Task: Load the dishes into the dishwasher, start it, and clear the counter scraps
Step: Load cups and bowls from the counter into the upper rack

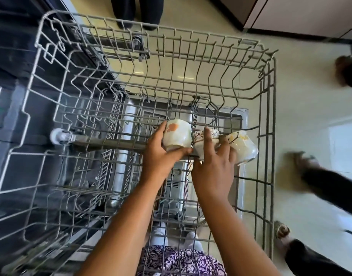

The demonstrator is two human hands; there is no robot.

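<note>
I see three glossy white ceramic cups in a tilted row toward the right edge of the grey wire dishwasher rack (pixel 201 55). My left grip (pixel 159 156) clasps the orange-flowered cup (pixel 178 134). My right grip (pixel 212 172) curls round the brown-patterned middle cup (pixel 199 142). The branch-and-yellow-blossom cup (pixel 243 146) lies just beside it, nearest the right edge.

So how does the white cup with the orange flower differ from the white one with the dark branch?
The white ceramic cup with the orange flower is at the row's left end, gripped by the left hand; the white ceramic cup with the dark branch lies at the right end, outside that hand's grip. Both lie tipped in the grey wire rack.
</note>
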